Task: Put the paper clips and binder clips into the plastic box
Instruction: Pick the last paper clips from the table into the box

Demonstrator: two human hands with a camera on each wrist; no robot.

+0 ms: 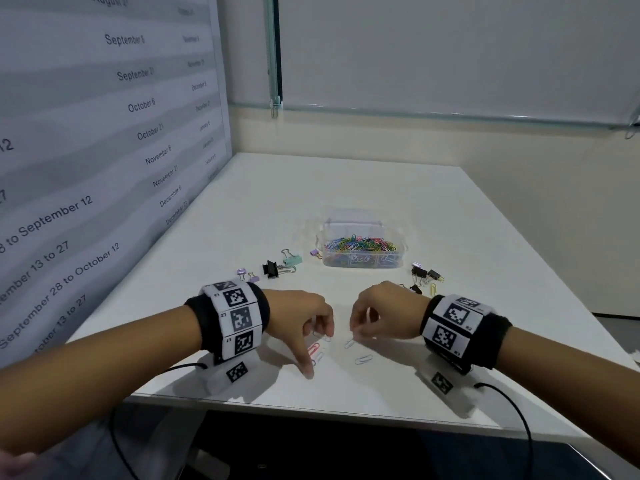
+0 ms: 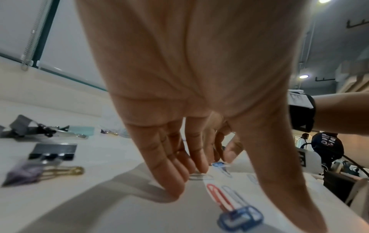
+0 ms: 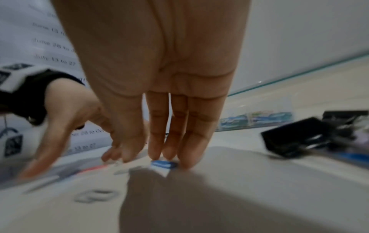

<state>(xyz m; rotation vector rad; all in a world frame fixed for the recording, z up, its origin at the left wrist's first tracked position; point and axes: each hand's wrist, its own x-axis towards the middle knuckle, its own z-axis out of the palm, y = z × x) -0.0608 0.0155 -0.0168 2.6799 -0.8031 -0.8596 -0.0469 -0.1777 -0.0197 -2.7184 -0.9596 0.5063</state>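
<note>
Both hands hover low over the near part of the white table point(image 1: 346, 188). The straight fingers of my left hand point(image 1: 322, 332) point down and touch a pale paper clip point(image 2: 197, 176), while the thumb presses the table apart from them. A pink clip point(image 1: 313, 348) and a white one point(image 1: 319, 357) lie between the thumb and the fingers. My right hand point(image 1: 358, 332) also points down, its fingertips point(image 3: 169, 153) on a blue clip point(image 3: 163, 164). Another pale clip point(image 1: 363, 359) lies loose nearby. The clear plastic box point(image 1: 360, 261) holds several coloured clips.
Binder clips lie left of the box: a mint one point(image 1: 292, 260), a black one point(image 1: 270, 269) and lilac ones point(image 1: 242, 273). More black binder clips point(image 1: 419, 271) and a yellow paper clip point(image 1: 433, 289) lie at the right. A date poster point(image 1: 104, 168) walls the left side.
</note>
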